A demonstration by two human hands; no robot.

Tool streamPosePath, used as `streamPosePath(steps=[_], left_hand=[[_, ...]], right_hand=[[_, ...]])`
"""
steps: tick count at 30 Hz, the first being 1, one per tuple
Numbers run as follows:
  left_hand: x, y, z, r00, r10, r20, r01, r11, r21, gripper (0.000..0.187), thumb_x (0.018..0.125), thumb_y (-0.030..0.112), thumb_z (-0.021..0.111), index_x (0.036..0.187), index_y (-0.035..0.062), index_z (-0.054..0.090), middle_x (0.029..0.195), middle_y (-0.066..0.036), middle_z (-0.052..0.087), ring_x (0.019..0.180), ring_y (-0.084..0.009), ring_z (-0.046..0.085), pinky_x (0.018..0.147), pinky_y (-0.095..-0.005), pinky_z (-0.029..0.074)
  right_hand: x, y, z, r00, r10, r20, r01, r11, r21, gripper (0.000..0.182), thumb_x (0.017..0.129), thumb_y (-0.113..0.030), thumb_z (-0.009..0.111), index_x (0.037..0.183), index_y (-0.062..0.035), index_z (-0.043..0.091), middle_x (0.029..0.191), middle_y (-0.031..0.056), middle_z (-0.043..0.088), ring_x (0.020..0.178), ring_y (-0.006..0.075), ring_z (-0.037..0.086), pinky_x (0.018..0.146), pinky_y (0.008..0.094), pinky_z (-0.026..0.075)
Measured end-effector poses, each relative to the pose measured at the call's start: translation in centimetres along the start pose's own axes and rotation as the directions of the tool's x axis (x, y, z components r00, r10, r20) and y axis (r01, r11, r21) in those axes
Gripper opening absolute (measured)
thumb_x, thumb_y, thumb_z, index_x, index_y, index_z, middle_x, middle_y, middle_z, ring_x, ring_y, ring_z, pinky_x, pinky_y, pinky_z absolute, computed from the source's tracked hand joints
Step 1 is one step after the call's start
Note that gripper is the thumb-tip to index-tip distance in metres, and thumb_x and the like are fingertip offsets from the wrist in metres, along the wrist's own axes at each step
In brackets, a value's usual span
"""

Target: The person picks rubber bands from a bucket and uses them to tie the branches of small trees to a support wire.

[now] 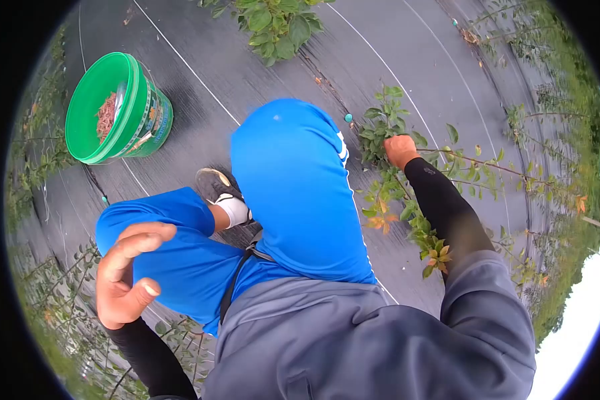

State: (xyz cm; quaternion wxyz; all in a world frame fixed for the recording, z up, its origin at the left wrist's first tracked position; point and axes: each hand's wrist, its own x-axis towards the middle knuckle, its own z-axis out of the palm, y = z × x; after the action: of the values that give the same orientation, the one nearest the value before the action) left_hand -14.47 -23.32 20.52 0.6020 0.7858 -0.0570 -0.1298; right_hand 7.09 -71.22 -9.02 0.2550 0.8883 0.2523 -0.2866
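The black woven ground cover (187,100) is seen from above, with a green plastic bucket (147,127) tilted in the view and its mouth turned toward the left. Inside the bucket, a heap of thin pinkish-brown pieces (107,118) is held, too small to be identified. To the right of the bucket, beyond the wearer's bent knees in blue shorts (287,167), the leafy shrub (375,137) being handled is found. Its stems are reached by the right hand (401,152), whose fingers are curled closed among the leaves; whether a stem or a tool is gripped inside cannot be told. Below the bucket, the left hand (130,273) is raised over the shorts, its fingers bent loosely and its thumb set apart, with nothing held. Both forearms are covered by black sleeves (440,197). To the lower right of the bucket, a dark sneaker (215,183) is planted on the ground cover. Farther to the right of the bucket, just beside the shrub, a small teal disc (349,118) is seen, and to the bucket's upper right another leafy plant (273,27) is partly shown.
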Motion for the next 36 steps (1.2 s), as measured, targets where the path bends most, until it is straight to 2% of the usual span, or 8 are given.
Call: streamPosePath(steps=[3, 6, 8, 14, 23, 26, 29, 36], left_hand=[[-3.1, -4.9, -4.1, 0.978, -0.037, -0.205, 0.018, 0.995, -0.095, 0.06, 0.083, 0.037, 0.061, 0.128, 0.0036, 0.042, 0.121, -0.017, 0.05, 0.11, -0.0265, 0.049, 0.096, -0.0391, 0.035], [-3.8, -8.5, -6.4, 0.963, -0.038, -0.268, -0.026, 0.973, -0.231, 0.066, 0.083, 0.038, 0.061, 0.133, 0.0036, 0.035, 0.126, -0.017, 0.045, 0.114, -0.0271, 0.047, 0.1, -0.0418, 0.032], [-3.2, -10.3, -6.9, 0.946, -0.035, -0.323, -0.108, 0.904, -0.414, 0.072, 0.084, 0.037, 0.059, 0.137, 0.0019, 0.026, 0.129, -0.018, 0.042, 0.117, -0.0283, 0.044, 0.103, -0.0427, 0.029], [0.3, -13.1, -7.1, 0.951, -0.146, -0.271, -0.011, 0.864, -0.503, 0.075, 0.085, 0.036, 0.057, 0.139, 0.0001, 0.021, 0.134, -0.019, 0.037, 0.121, -0.0295, 0.04, 0.105, -0.043, 0.026], [1.6, -13.1, -5.1, 0.951, -0.198, -0.237, 0.032, 0.826, -0.562, 0.071, 0.088, 0.035, 0.053, 0.138, -0.0017, 0.019, 0.135, -0.022, 0.036, 0.121, -0.0293, 0.041, 0.104, -0.0406, 0.029], [1.4, -13.3, -4.6, 0.959, -0.188, -0.212, 0.037, 0.825, -0.564, 0.071, 0.088, 0.035, 0.053, 0.139, -0.0013, 0.019, 0.135, -0.021, 0.036, 0.121, -0.029, 0.041, 0.104, -0.0406, 0.03], [0.9, -13.0, -4.0, 0.952, -0.226, -0.206, 0.064, 0.807, -0.587, 0.071, 0.088, 0.035, 0.053, 0.139, -0.0008, 0.019, 0.135, -0.021, 0.036, 0.122, -0.0289, 0.041, 0.104, -0.0406, 0.03], [1.5, -12.4, -3.2, 0.953, -0.248, -0.176, 0.088, 0.779, -0.621, 0.073, 0.087, 0.033, 0.056, 0.14, 0.0017, 0.017, 0.135, -0.02, 0.036, 0.121, -0.0279, 0.042, 0.104, -0.0417, 0.029]], right_hand=[[0.9, 0.2, 1.5, 1.0, 0.005, 0.019, -0.005, 1.0, -0.017, 0.017, 0.078, -0.014, 0.054, 0.087, -0.0096, 0.068, 0.087, 0.01, 0.068, 0.084, 0.0243, 0.066, 0.069, 0.0346, 0.052], [1.7, 0.7, 1.8, 1.0, -0.021, 0.011, 0.022, 0.999, -0.05, 0.018, 0.078, -0.015, 0.053, 0.087, -0.0101, 0.068, 0.087, 0.0106, 0.067, 0.083, 0.0246, 0.066, 0.068, 0.0361, 0.052], [2.4, 1.1, 3.1, 0.999, -0.024, 0.024, 0.026, 0.996, -0.08, 0.018, 0.08, -0.016, 0.051, 0.084, -0.0119, 0.068, 0.084, 0.0089, 0.067, 0.08, 0.025, 0.066, 0.065, 0.0381, 0.05], [1.0, 1.4, 4.0, 0.991, -0.065, -0.116, 0.058, 0.996, -0.063, 0.011, 0.076, -0.016, 0.054, 0.076, -0.0122, 0.065, 0.081, 0.0061, 0.064, 0.08, 0.0223, 0.063, 0.061, 0.0352, 0.048], [2.5, 1.3, 3.8, 0.986, -0.148, -0.079, 0.137, 0.982, -0.13, 0.011, 0.075, -0.015, 0.056, 0.073, -0.0137, 0.067, 0.08, 0.0043, 0.065, 0.081, 0.0201, 0.063, 0.06, 0.034, 0.048], [2.5, 1.4, 4.2, 0.97, -0.148, -0.193, 0.122, 0.983, -0.141, 0.013, 0.075, -0.015, 0.055, 0.069, -0.0144, 0.066, 0.07, 0.0033, 0.065, 0.071, 0.0195, 0.065, 0.057, 0.0333, 0.046], [2.5, 1.5, 5.0, 0.954, -0.133, -0.27, 0.114, 0.99, -0.083, 0.013, 0.075, -0.016, 0.055, 0.067, -0.0138, 0.065, 0.071, 0.0044, 0.066, 0.071, 0.0202, 0.065, 0.057, 0.0336, 0.047], [2.0, 1.8, 4.9, 0.961, -0.153, -0.23, 0.149, 0.988, -0.038, 0.012, 0.076, -0.016, 0.055, 0.07, -0.0129, 0.065, 0.074, 0.0056, 0.066, 0.073, 0.0209, 0.065, 0.058, 0.0341, 0.047]])
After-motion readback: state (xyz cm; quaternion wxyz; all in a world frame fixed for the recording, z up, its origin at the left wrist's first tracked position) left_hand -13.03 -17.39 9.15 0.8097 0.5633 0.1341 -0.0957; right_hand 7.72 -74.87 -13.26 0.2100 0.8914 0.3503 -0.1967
